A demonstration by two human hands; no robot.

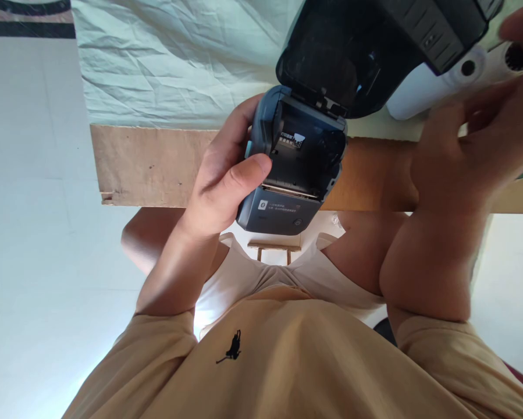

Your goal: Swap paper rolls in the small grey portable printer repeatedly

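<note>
My left hand is wrapped round a dark blue-grey portable label printer, with its thumb along the near-left edge. The printer's dark lid stands raised, and the inner bay shows a small white printed label and no roll. At the far right my right hand has curled fingers on either side of a white roll with a dark, toothed-looking core end. Part of that roll is hidden by the fingers. Beside it rests another white roll, partly behind the lid.
A pale green wrinkled cloth covers the table, whose bare wooden edge runs across in front of me. Below the edge are my legs and a small wooden stool or frame. Pale floor lies to the left.
</note>
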